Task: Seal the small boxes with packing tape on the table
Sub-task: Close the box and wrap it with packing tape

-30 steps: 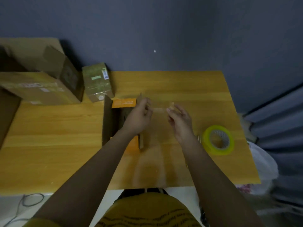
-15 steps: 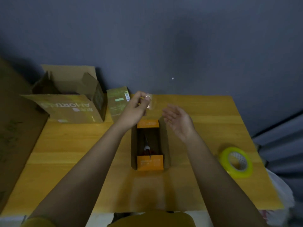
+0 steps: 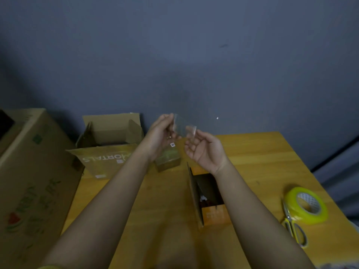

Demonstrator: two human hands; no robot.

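Above the far half of the tabletop (image 3: 262,162), both hands are raised with a cut strip of clear tape (image 3: 183,128) strung between them. The left hand (image 3: 161,133) pinches one end at its fingertips; the right hand (image 3: 206,150), palm turned up, has the other end against its fingers (image 3: 191,133), though blur hides whether they pinch it or it merely sticks there. The strip sags and curls in the middle rather than lying flat.

The relation that matters is downward and toward the person: the small open box (image 3: 206,199) lies on the tabletop below and nearer than the hands, under the right forearm, its long axis running away from the person with its orange end flaps (image 3: 214,215) at the near end. The strip spans roughly left to right, so it crosses the box's length. The right hand is the nearer one to the box.

My judgement is that the flaps must be folded shut before the tape comes down, and the curl risks the strip sticking to itself.

The yellow tape roll (image 3: 306,206) and scissors (image 3: 294,228) rest at the right edge, well apart from both hands.
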